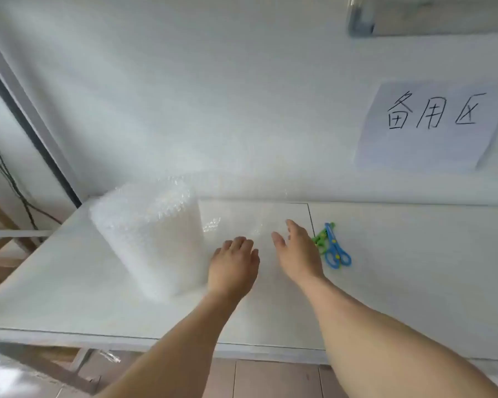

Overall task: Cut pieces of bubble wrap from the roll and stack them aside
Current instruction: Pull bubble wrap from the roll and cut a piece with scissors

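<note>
A big roll of clear bubble wrap [150,239] stands upright on the white table [414,268], left of centre. A loose sheet of bubble wrap [242,222] runs from the roll to the right, flat on the table. My left hand [233,262] rests palm down on that sheet just right of the roll, fingers curled. My right hand [296,251] hovers or rests over the sheet's right part, fingers spread, holding nothing. Blue scissors [335,248] lie on the table just right of my right hand, beside a green pair [321,238].
The table backs onto a white wall with a paper sign [434,124] carrying handwritten characters at the right. The table's left end stops near a dark frame [26,124] and wooden pieces [0,225]. The front edge is close to me, with tiled floor [270,380] below.
</note>
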`<state>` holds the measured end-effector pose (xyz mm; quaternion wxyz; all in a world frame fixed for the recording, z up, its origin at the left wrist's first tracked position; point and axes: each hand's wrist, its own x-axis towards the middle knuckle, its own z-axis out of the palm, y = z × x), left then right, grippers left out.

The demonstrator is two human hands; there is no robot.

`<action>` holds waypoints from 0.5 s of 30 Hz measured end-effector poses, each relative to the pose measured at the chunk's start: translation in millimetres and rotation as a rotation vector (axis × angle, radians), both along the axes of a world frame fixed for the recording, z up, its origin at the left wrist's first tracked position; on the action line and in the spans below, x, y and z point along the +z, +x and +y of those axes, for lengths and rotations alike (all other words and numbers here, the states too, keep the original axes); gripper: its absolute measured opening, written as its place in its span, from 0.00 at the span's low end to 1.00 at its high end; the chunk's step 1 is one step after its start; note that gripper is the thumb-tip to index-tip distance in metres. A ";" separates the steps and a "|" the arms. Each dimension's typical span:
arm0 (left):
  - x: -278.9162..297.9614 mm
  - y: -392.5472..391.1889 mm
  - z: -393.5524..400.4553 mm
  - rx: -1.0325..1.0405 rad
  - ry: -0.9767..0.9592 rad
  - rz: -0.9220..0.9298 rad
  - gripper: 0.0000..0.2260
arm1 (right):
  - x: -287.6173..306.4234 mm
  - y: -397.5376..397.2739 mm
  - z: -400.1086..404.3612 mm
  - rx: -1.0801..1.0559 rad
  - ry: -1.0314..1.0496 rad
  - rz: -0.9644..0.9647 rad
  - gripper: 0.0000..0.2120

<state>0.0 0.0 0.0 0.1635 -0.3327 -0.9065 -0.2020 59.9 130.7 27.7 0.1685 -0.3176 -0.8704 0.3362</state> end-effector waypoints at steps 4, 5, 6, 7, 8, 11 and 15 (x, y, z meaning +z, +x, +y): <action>-11.1 1.1 5.6 0.166 0.187 -0.315 0.18 | -22.8 -8.1 -5.2 -0.136 -0.230 0.130 0.29; -14.5 2.0 6.5 0.186 0.213 -0.344 0.19 | -27.8 -9.4 -6.0 -0.141 -0.256 0.157 0.29; -17.1 3.4 6.7 0.200 0.246 -0.369 0.20 | -29.6 -9.2 -7.6 -0.146 -0.280 0.168 0.29; -17.6 3.4 7.0 0.208 0.273 -0.388 0.20 | -31.5 -10.0 -6.9 -0.146 -0.296 0.193 0.29; -16.6 4.5 7.7 0.206 0.300 -0.416 0.21 | -30.8 -8.8 -7.7 -0.145 -0.283 0.196 0.29; -18.7 0.8 7.9 0.245 0.399 -0.467 0.21 | -39.7 -8.2 -8.5 -0.107 -0.238 0.181 0.28; -20.2 1.1 5.7 0.287 0.465 -0.477 0.20 | -45.4 -8.8 -12.4 -0.034 -0.166 0.118 0.23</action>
